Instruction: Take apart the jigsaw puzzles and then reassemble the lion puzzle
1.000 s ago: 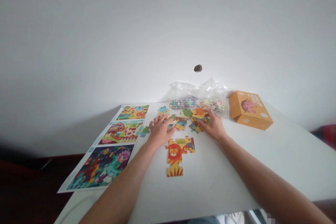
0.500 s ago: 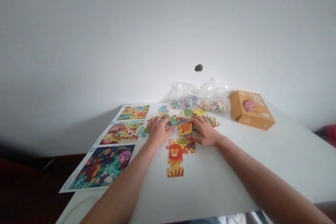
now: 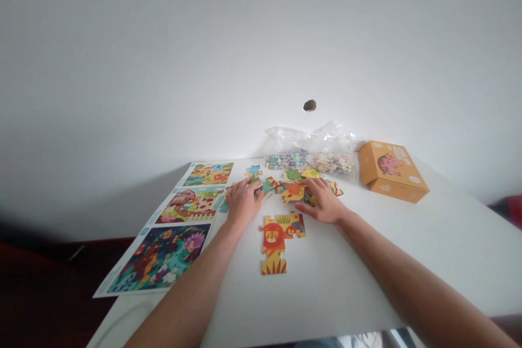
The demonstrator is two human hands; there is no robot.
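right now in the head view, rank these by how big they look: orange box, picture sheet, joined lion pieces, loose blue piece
1. picture sheet
2. orange box, which looks bigger than the next even though it lies farther off
3. joined lion pieces
4. loose blue piece

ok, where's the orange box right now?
Head view: the orange box sits at the table's far right, near the wall, just right of the clear bags of pieces.

- Soft, diffuse light; the white wall (image 3: pixel 367 38) is brighter at right, greyer at left.
- Underexposed, near-black zone beyond the left edge of the table (image 3: pixel 334 293).
- Puzzle pieces (image 3: pixel 291 190) slightly soft; wide-angle stretch toward the frame corners.
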